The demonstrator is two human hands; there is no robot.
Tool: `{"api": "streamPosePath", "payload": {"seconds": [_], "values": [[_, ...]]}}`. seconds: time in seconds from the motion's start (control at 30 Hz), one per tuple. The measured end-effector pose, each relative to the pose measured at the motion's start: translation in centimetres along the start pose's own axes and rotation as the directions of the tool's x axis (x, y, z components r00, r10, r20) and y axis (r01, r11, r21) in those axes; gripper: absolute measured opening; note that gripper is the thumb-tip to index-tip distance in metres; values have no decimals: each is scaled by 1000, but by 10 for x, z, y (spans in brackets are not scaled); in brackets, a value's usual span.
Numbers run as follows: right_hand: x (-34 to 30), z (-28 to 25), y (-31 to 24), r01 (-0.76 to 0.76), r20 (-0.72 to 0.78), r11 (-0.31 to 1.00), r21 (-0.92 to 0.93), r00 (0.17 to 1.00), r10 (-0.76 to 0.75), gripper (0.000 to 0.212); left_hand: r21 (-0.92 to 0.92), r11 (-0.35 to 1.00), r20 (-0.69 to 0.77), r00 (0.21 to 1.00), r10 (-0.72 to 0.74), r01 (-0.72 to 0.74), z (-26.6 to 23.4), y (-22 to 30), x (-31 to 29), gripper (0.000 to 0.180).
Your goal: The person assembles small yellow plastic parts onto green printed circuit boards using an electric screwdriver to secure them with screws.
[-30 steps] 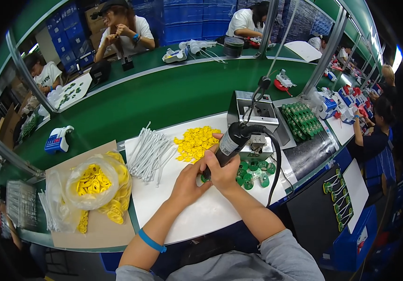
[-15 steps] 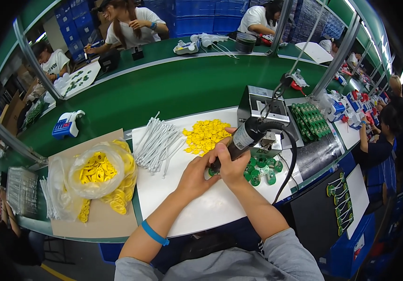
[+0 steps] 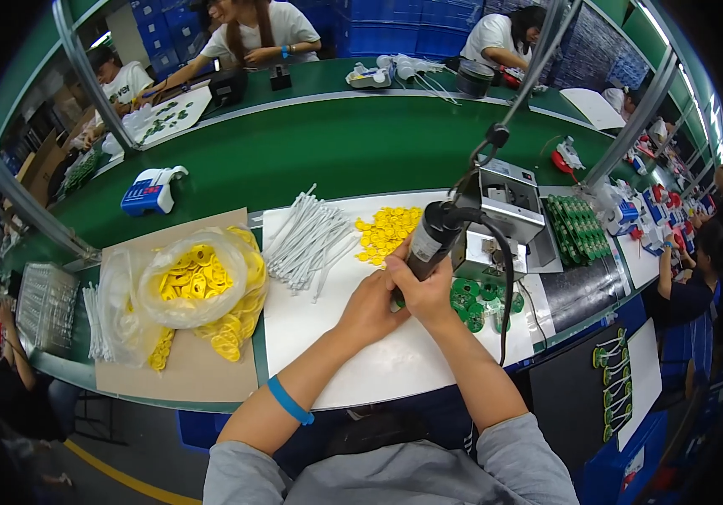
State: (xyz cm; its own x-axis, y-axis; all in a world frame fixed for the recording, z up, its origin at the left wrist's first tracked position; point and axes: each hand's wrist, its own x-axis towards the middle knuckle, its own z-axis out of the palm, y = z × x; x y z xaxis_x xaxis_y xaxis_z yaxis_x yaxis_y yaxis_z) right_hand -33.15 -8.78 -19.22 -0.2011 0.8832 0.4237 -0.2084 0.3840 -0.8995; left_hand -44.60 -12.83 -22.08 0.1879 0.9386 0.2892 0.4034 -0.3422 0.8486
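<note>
- Right hand (image 3: 433, 290) is wrapping closed around the black electric screwdriver (image 3: 427, 244), tip angled down toward 7 o'clock.
- Left hand (image 3: 370, 307) is pinching shut on a small green part (image 3: 397, 299) under the tip; most of it is hidden.
- Judgement: keeping the driver square over the part and the left fingers clear of the bit is mattering most.
- White mat (image 3: 361, 370) is carrying yellow rings (image 3: 386, 231) at 12 o'clock, white sticks (image 3: 311, 240) at 11, green parts (image 3: 479, 299) at 3.
- Green conveyor (image 3: 336, 151) is running beyond; other workers are sitting across.

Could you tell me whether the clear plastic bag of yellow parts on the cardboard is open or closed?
Open: the clear bag has its mouth rolled wide, leaving the yellow rings inside exposed on the cardboard.
</note>
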Motion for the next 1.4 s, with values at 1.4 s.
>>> {"api": "streamPosePath", "payload": {"seconds": [1.4], "values": [[-72,-86,-227,-2,28,799,-601,999,24,18,764,640,-187,977,100,80,-42,127,1,13]]}}
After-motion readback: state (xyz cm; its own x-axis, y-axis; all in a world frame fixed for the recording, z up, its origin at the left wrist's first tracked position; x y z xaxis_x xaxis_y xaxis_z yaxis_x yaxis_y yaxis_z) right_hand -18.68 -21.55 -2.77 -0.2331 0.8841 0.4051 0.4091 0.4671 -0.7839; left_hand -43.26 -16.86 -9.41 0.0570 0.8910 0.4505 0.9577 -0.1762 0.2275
